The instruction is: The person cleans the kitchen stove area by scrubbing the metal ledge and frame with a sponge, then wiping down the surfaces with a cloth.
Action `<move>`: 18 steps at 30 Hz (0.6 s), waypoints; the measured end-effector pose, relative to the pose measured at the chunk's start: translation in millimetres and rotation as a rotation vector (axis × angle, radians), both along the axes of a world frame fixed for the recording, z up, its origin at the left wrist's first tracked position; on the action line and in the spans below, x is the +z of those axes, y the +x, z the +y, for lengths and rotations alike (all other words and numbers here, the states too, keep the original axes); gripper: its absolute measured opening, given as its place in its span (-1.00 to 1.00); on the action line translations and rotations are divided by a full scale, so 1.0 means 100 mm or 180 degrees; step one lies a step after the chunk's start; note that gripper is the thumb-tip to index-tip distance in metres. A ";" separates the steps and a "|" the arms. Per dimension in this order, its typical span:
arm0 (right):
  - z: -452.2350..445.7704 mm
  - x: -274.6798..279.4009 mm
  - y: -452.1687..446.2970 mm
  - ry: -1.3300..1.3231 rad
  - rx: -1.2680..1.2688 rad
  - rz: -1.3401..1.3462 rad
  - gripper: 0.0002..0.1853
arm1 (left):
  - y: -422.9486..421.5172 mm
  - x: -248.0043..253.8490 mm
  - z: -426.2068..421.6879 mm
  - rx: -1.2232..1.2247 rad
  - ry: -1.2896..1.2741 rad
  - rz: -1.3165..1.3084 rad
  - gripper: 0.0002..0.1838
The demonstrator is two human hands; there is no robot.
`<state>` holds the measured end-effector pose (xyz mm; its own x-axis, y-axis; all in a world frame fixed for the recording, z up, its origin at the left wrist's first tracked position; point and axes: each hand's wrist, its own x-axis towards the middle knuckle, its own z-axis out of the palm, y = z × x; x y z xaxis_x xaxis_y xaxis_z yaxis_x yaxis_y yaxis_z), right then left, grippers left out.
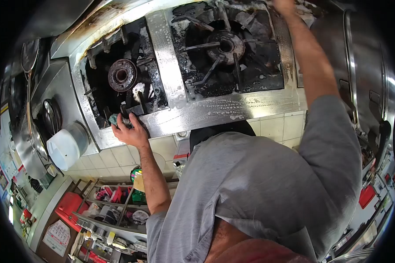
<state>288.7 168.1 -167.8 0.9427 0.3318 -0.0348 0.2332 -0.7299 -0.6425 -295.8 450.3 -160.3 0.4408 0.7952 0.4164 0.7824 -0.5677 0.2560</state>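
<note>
My left hand [132, 132] is at the front left edge of a steel gas stove [166, 52], its fingers curled round a greenish scouring pad [114, 119]. Soap suds streak the stove's steel surfaces. Just behind this hand is the left burner [122, 75], in a dark, sooty well. A larger right burner [226, 44] sits among the radiating bars of its pot support. My right arm stretches to the back right corner of the stove. There my right hand [285, 6] is cut by the top of the view, and its fingers do not show.
A translucent plastic container [67, 146] stands left of the stove, near a long-handled ladle [29, 61]. Below are shelves [114, 206] with assorted goods and a red box [70, 209]. Steel panels [329, 48] border the right side.
</note>
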 end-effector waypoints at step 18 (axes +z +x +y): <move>1.10 -0.20 -0.65 -0.0420 0.0462 -0.1402 -0.79 | -0.03 -0.02 0.01 0.0040 -0.0050 -0.0010 -0.54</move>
